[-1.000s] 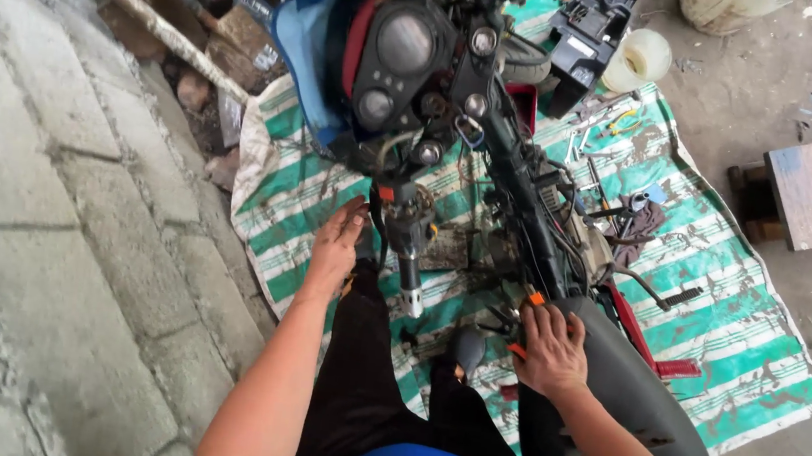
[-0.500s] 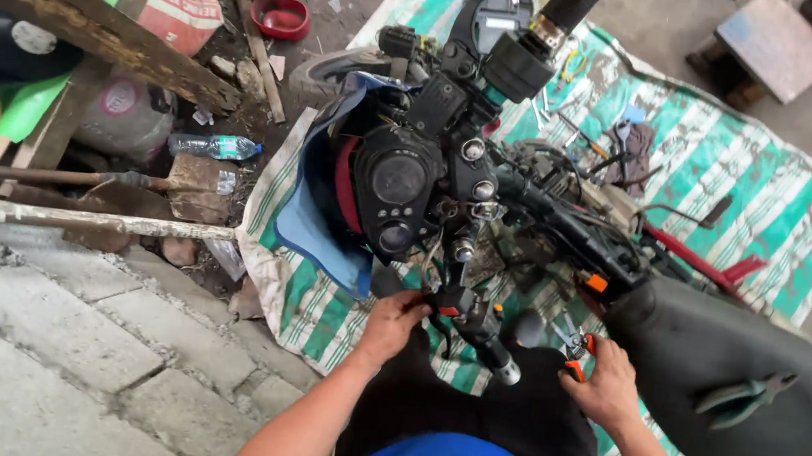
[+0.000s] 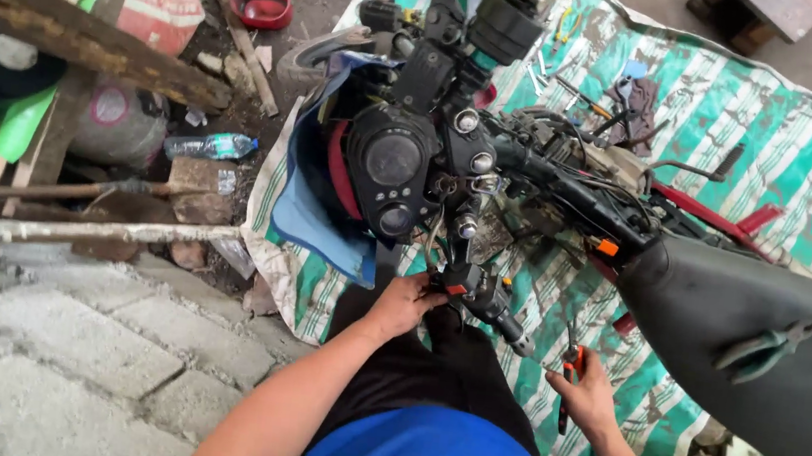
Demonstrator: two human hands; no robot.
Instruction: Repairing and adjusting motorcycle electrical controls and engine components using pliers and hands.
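A stripped motorcycle front end with round gauges (image 3: 392, 171) and bare handlebar (image 3: 571, 190) stands over a green-and-white striped tarp (image 3: 786, 147). My left hand (image 3: 405, 303) grips the switch housing (image 3: 468, 287) at the near end of the handlebar. My right hand (image 3: 587, 393) holds an orange-handled screwdriver (image 3: 568, 376) low beside my knee, just right of the bar's metal end (image 3: 518, 342). The black seat (image 3: 746, 344) lies to the right with green-handled pliers (image 3: 766, 346) resting on it.
Loose tools are scattered on the tarp at the back. A wooden beam (image 3: 75, 32), a plastic bottle (image 3: 214, 145), sacks and a red bowl (image 3: 261, 4) clutter the ground at left. Stone paving (image 3: 61, 353) runs along the lower left. A blue cloth (image 3: 313, 208) hangs off the headlight.
The view has swung left and upward along the bike. My left hand stays on the switch housing; my right hand has dropped lower and right with the screwdriver.
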